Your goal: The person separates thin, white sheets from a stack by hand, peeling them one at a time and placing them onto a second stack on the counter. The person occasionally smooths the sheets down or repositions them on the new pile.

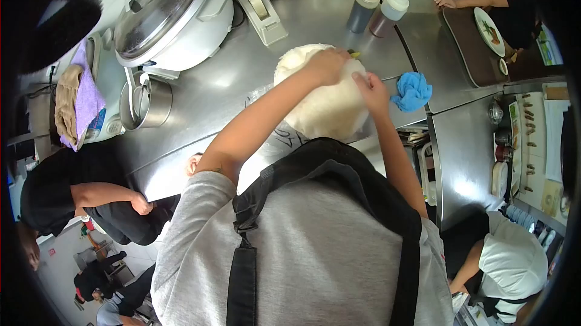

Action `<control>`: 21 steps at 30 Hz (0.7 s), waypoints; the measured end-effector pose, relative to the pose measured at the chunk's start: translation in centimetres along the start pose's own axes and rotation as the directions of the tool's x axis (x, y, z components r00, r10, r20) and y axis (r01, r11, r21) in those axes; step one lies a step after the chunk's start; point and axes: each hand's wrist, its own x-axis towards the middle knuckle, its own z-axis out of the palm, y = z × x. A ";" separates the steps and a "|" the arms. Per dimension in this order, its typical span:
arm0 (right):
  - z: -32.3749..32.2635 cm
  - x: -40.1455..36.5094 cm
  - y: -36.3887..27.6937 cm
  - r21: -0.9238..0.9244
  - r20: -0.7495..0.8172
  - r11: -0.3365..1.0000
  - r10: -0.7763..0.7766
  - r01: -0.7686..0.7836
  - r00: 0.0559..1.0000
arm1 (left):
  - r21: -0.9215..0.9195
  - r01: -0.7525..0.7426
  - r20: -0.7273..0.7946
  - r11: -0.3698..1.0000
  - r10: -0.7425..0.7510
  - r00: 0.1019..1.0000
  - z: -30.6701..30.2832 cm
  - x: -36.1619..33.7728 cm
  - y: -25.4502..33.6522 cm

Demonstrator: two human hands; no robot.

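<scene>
A large, rounded white mass (324, 108) with a fluffy-looking top sits in front of me on the steel counter (206, 93). Thin clear plastic with black print (289, 137) shows along its near left side. My left hand (327, 67) reaches over the top of the mass; motion blurs its fingers. A small green and yellow bit (354, 55) shows just past those fingertips. At the right edge of the mass, my right hand (374, 93) has thumb and fingers closed on a thin whitish fold. Right of that hand lies a crumpled blue cloth (413, 91).
A big rice cooker (175, 23), a steel pot with utensils (145, 103) and a tape dispenser (261, 10) stand left. Squeeze bottles (390, 10) are at the back. One person's hand (446, 1) is beside a brown tray (466, 48); other people stand left and lower right.
</scene>
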 end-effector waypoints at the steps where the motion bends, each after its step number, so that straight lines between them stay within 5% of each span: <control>1: 0.1 0.1 -0.2 -0.065 -0.035 0.998 -0.027 0.024 0.999 | -0.008 0.020 -0.039 1.000 -0.021 0.999 0.5 0.4 1.1; 5: 1.0 -0.8 -0.7 -0.207 -0.127 0.971 -0.146 0.118 0.981 | -0.031 0.229 0.029 0.973 -0.228 0.973 -2.2 -1.0 4.0; 8: 0.5 -0.8 -0.8 -0.212 -0.137 0.964 -0.194 0.162 0.971 | -0.090 0.207 -0.191 0.974 -0.221 0.957 -0.6 -1.1 0.8; 12: 1.1 -0.8 0.4 -0.118 -0.190 0.979 -0.189 0.168 0.963 | -0.191 0.373 -0.177 0.908 -0.406 0.897 -3.7 -3.2 -1.2; 21: 0.7 -1.4 0.5 -0.141 -0.266 0.976 -0.196 0.163 0.944 | -0.196 0.438 -0.248 0.878 -0.476 0.844 -7.2 -5.1 -3.9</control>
